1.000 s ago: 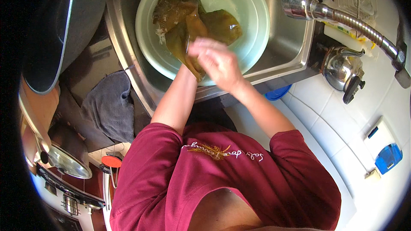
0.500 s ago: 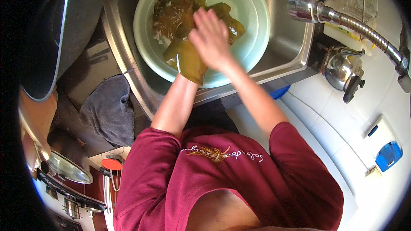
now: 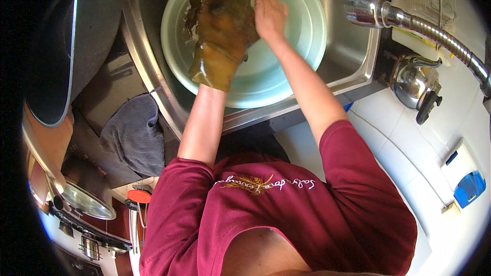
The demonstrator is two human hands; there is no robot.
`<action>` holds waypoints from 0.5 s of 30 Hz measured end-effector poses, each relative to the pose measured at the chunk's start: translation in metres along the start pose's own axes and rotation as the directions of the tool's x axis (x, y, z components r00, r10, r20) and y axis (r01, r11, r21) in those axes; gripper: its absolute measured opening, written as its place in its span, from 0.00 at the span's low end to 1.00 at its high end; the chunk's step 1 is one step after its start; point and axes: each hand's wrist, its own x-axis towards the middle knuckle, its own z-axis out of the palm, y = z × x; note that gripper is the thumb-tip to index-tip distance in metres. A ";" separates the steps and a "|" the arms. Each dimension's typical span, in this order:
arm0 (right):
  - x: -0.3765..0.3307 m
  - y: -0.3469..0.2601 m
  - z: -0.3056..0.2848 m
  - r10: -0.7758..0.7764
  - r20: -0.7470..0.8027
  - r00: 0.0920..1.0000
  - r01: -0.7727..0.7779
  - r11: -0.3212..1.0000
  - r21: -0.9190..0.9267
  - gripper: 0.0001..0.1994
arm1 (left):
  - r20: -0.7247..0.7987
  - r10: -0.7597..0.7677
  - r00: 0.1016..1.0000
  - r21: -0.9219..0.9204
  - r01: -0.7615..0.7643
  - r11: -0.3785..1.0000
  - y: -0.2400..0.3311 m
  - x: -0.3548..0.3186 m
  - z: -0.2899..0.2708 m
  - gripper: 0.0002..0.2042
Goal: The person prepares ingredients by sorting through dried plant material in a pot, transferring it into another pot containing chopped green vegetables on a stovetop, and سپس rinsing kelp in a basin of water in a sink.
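Note:
A broad, glossy, olive-brown sheet of kelp (image 3: 220, 30) lies draped over my left hand inside a pale green basin (image 3: 319, 30). My left forearm (image 3: 202, 122) reaches in from below, and the hand itself is hidden beneath the sheet, so its fingers do not show. Just right of the kelp's edge is my right hand (image 3: 271, 16), fingers stretched upward and nothing visible in them. Its thumb side is close to the sheet; whether it touches I cannot tell. There is water in the basin.
The basin stands in a steel sink (image 3: 348, 46). A flexible metal faucet (image 3: 365, 9) juts in from the right. Beside the sink are a metal kettle (image 3: 417, 82) at right and a dark grey cloth (image 3: 134, 133) on the left edge.
My right hand has moved from on top of the kelp to its right side. The kelp on my left hand has shifted and now stretches further up the basin.

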 end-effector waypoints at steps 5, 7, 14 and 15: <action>0.012 0.068 0.033 0.722 0.192 0.664 -0.561 0.313 0.766 0.21 | -0.127 0.152 0.980 0.399 -0.089 0.913 -0.021 0.014 -0.017 0.24; 0.013 0.047 0.012 0.693 0.485 0.534 -0.320 -0.365 0.874 0.21 | -0.007 0.198 0.980 0.618 -0.151 0.771 -0.042 0.011 -0.007 0.22; -0.078 -0.065 0.000 0.128 0.160 0.979 -0.204 0.663 0.720 0.27 | 0.136 -0.490 0.861 -0.986 0.165 0.016 -0.070 -0.031 0.038 0.18; -0.074 -0.065 0.003 0.104 0.106 0.989 -0.143 0.859 0.492 0.29 | 0.159 -0.442 0.883 -0.985 0.169 -0.017 -0.069 -0.037 0.043 0.20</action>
